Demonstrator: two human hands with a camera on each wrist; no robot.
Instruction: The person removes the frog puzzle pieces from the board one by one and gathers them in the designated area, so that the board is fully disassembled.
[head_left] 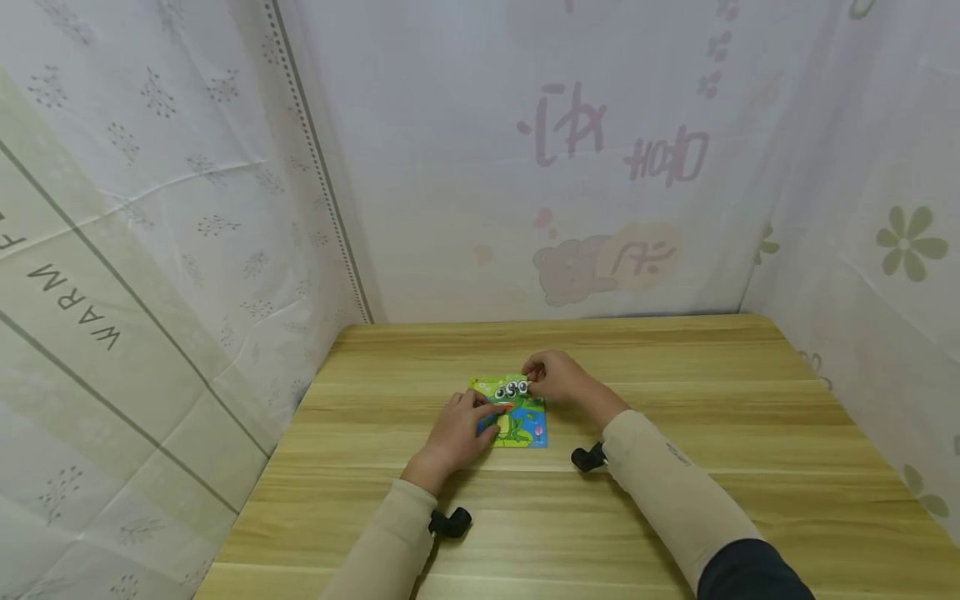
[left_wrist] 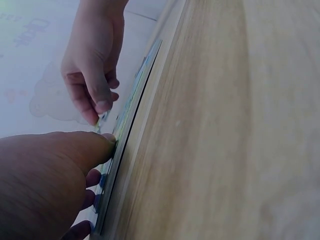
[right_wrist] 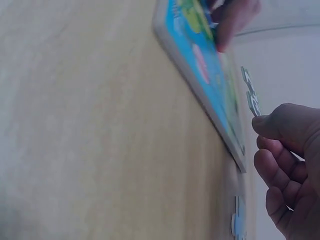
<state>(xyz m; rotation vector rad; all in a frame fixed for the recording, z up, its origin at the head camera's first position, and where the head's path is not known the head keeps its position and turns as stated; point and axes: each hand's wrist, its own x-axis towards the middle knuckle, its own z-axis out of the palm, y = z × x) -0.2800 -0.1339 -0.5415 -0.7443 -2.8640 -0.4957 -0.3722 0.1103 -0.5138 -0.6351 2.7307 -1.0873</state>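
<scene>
Your right hand (head_left: pixel 557 379) pinches one end of eye-printed puzzle piece (right_wrist: pixel 253 92) between thumb and finger, piece apart from frog puzzle board (head_left: pixel 537 428). Piece lies left of right hand, over board's far side; long axis roughly crosswise, left end slightly nearer you. Right hand nearer piece; your left hand (head_left: pixel 459 429) rests on board's left part, fingers not clenched.

Wears beige slvs (head_left: pixel 675 500), blk wrist cams (head_left: pixel 452 523) & dk cloth (head_left: pixel 753 573) abv R slv.
</scene>
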